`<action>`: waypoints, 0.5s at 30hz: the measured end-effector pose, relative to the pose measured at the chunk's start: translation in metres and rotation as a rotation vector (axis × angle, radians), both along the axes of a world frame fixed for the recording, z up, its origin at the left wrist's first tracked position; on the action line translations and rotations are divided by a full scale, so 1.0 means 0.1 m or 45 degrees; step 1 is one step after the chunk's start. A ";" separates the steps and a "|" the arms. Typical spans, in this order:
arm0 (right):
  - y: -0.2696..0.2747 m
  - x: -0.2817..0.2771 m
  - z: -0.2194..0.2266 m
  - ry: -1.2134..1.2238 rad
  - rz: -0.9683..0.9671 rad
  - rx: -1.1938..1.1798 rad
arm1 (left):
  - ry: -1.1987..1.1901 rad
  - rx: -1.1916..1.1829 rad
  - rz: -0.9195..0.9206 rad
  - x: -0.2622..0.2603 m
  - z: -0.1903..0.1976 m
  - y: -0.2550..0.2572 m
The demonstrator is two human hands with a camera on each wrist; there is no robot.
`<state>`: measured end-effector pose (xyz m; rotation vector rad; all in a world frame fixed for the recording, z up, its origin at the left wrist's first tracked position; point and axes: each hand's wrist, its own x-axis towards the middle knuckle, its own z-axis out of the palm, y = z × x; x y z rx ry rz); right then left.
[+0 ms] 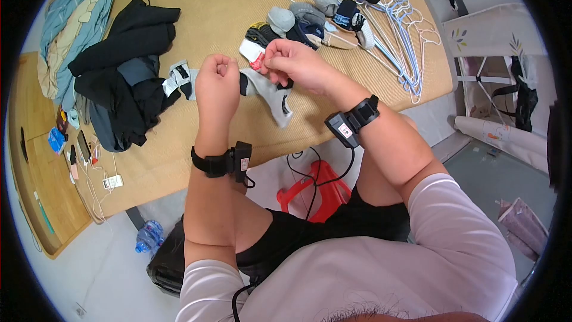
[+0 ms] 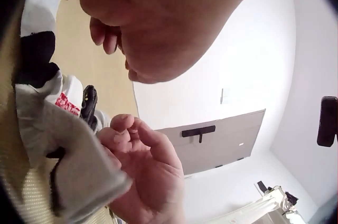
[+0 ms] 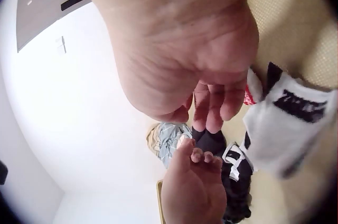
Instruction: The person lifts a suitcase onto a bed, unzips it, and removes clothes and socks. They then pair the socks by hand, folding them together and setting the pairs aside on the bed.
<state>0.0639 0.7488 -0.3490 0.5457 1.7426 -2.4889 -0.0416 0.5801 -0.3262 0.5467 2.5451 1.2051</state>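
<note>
My left hand (image 1: 217, 86) is raised over the mat-covered table, its fingers loosely curled with nothing visible in them. My right hand (image 1: 301, 68) is close to its right, fingers bent and also without a visible object. Below and between the hands lies a light grey sock (image 1: 275, 101) with black patches, its end toward the table's front edge. In the left wrist view this sock overlaps the right hand (image 2: 153, 176). A white sock with red lettering (image 1: 252, 53) lies just past the right fingertips. Another white-and-black sock (image 1: 177, 77) lies left of the left hand.
Balled socks (image 1: 280, 21) are heaped at the back, beside a pile of white and blue hangers (image 1: 393, 30). Dark clothes (image 1: 128, 77) lie at the left, near a blue-and-cream cloth (image 1: 77, 30). A red plastic stool (image 1: 322, 194) stands under the table's front edge.
</note>
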 end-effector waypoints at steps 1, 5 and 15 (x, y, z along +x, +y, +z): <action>0.02 0.01 -0.02 -0.002 0.001 -0.001 | -0.015 0.056 0.003 0.00 -0.01 -0.01; 0.00 0.10 -0.06 -0.122 0.546 0.683 | -0.059 0.150 0.062 -0.06 -0.08 -0.02; -0.48 0.33 -0.30 0.141 0.749 1.505 | -0.065 0.163 0.123 -0.16 -0.10 -0.09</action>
